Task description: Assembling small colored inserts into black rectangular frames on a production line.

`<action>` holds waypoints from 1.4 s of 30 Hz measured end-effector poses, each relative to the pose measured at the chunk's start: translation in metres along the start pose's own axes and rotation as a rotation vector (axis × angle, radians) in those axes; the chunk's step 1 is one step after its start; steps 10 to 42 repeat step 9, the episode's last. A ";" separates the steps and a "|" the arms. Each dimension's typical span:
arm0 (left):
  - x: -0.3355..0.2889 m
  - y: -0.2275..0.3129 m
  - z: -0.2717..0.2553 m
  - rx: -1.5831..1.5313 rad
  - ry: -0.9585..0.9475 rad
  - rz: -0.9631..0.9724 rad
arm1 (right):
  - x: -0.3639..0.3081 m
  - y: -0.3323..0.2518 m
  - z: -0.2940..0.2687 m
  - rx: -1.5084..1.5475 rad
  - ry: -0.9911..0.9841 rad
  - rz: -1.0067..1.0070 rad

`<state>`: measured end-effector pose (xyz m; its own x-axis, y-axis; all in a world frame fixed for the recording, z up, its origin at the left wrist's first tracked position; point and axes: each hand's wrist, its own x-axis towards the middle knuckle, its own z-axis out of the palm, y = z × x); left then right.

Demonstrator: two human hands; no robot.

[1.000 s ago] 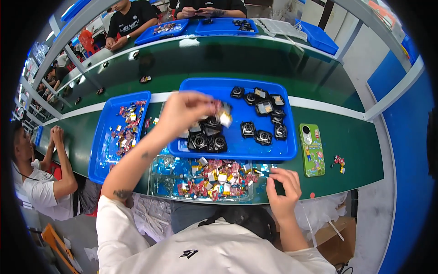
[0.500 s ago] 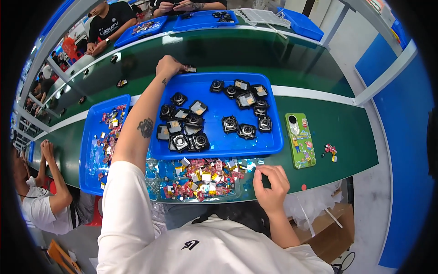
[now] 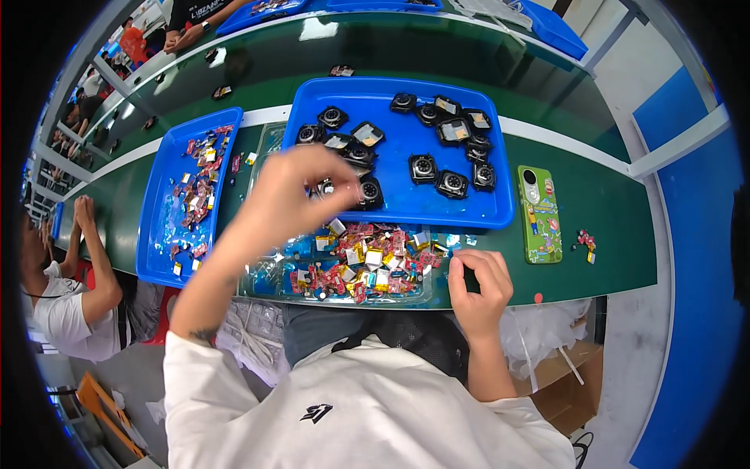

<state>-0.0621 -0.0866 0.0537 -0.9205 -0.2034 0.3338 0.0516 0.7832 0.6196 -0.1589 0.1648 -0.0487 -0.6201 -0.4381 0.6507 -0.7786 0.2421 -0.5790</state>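
My left hand (image 3: 301, 191) hangs over the near left of a blue tray (image 3: 437, 217), blurred, its fingers curled toward a black watch case (image 3: 369, 192). Whether it holds anything is unclear. More round-faced and square-backed watch cases (image 3: 423, 168) lie in two loose groups in that tray. Close to the bench's front edge, my right hand (image 3: 483, 291) has thumb and forefinger pinched together; anything between them is too small to make out. Beside it is a heap of small red, yellow and silver electronic parts (image 3: 375, 258) on a clear plastic tray (image 3: 258, 285).
A second blue tray (image 3: 148, 234) with similar parts stands at left. A green patterned phone (image 3: 541, 215) and a few loose parts (image 3: 586, 244) lie at right. One small module (image 3: 341, 70) rests on the dark green belt (image 3: 406, 51) beyond. A co-worker (image 3: 82, 289) sits at left.
My left hand has come back from the far edge of the tray to its near left side, leaving a small module on the belt. The right hand stays pinched. The view has shifted.
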 end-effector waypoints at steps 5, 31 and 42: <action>-0.067 0.010 0.033 0.088 0.075 0.035 | 0.008 -0.012 -0.003 0.115 -0.075 0.075; -0.085 0.009 0.056 0.162 0.191 -0.071 | 0.011 -0.025 0.003 0.236 -0.197 0.191; -0.085 0.009 0.056 0.162 0.191 -0.071 | 0.011 -0.025 0.003 0.236 -0.197 0.191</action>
